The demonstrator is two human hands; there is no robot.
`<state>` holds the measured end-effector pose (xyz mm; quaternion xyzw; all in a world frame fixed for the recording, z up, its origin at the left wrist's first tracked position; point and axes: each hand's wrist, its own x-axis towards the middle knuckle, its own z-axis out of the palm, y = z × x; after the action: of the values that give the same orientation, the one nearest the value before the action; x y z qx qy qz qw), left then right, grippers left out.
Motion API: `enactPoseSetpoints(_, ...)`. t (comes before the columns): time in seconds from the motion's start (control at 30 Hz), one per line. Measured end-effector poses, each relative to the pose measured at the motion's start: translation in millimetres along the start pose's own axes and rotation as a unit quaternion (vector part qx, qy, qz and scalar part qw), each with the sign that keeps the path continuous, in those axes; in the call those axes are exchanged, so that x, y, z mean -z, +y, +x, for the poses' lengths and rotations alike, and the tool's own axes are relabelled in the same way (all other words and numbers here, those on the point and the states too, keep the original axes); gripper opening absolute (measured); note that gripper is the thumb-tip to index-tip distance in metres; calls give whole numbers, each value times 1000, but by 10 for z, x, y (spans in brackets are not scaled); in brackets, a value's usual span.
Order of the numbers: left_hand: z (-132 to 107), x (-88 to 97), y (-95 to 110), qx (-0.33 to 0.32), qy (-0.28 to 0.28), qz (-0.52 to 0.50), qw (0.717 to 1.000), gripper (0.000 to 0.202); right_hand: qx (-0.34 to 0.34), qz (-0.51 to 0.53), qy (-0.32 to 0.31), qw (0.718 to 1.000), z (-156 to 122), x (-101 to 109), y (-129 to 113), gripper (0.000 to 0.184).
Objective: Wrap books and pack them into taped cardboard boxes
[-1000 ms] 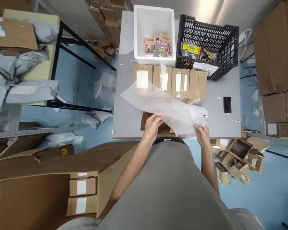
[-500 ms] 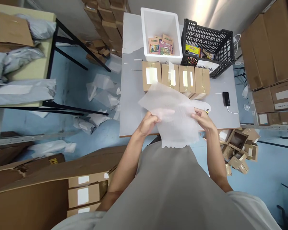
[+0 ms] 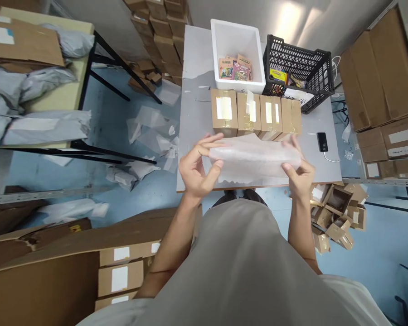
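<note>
Above the table's (image 3: 194, 127) near edge, our left hand (image 3: 194, 171), loosely curved, and right hand (image 3: 301, 175), more closed, hold a translucent sheet (image 3: 255, 159) by its ends, some fingertips (image 3: 221, 144) veiled behind it. Beyond stand four cardboard boxes (image 3: 248, 121), partly hiding a black crate's (image 3: 327, 86) label (image 3: 299, 95).

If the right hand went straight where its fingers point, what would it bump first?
Past the translucent sheet it holds, the right hand would probably bump the rightmost cardboard box in the row on the table, though depth is unclear.
</note>
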<state>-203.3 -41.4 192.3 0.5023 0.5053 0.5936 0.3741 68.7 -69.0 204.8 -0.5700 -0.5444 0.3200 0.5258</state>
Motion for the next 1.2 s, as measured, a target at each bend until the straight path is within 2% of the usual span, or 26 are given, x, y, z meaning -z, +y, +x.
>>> enactPoseSetpoints(0.13,107,-40,45,-41,-16,-30,999,32,11,33,-5,999,140,29,-78,45)
enactPoseSetpoints(0.23,177,-113,72,-64,27,-28,997,34,23,29,0,999,246,75,-165,48)
enactPoseSetpoints(0.33,239,-213,115,-42,71,-18,996,38,16,15,26,999,363,127,-196,45)
enactPoseSetpoints(0.47,319,-407,171,-9,79,-23,997,42,-13,47,56,997,526,162,-53,45)
enactPoseSetpoints(0.53,365,-517,161,2,82,-33,996,42,-39,86,30,995,563,157,62,56)
enactPoseSetpoints(0.6,413,-607,106,18,94,-40,995,43,-82,108,-27,990,547,133,169,68)
enactPoseSetpoints(0.67,448,-656,13,41,102,-49,993,47,-131,105,-77,983,501,97,254,70)
enactPoseSetpoints(0.77,429,-648,-144,98,56,-92,989,60,-156,90,-70,981,464,68,344,65)
enactPoseSetpoints(0.87,316,-600,-244,173,-66,-109,977,62,-129,74,-37,988,529,112,426,62)
enactPoseSetpoints(0.93,231,-585,-276,195,-115,-85,970,57,-108,56,-29,992,601,177,496,60)
enactPoseSetpoints(1.03,153,-594,-328,180,-114,-60,975,53,-93,54,-37,994,676,295,631,57)
enactPoseSetpoints(1.2,143,-591,-489,151,-105,-77,980,47,-108,89,-79,987,668,511,875,48)
